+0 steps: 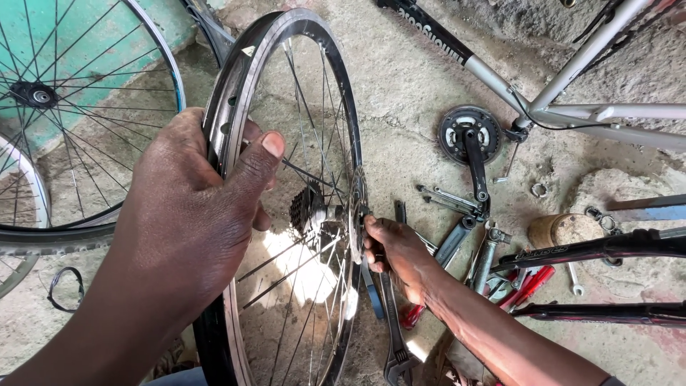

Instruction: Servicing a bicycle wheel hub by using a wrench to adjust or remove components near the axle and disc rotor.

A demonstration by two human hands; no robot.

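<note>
1. Two hands on one black bicycle wheel [236, 93], stood upright on the concrete floor [400, 121].
2. Left hand [193, 207] wrapped around the rim near its top, thumb pressed across the outer edge, steadying it.
3. Right hand [393, 250] down at the hub, fingers curled by the axle end beside the sprocket cluster [307, 211]; cannot tell whether closed on a nut or tool.
4. Already bare: no tyre on the rim, wheel apart from the grey frame [572, 78].
5. Judged mid-job: hub work apparently unfinished, sprockets on.
6. Spanners [450, 200] and an adjustable wrench [396, 343] lying loose nearby, crankset [469, 136] detached on the floor.
</note>
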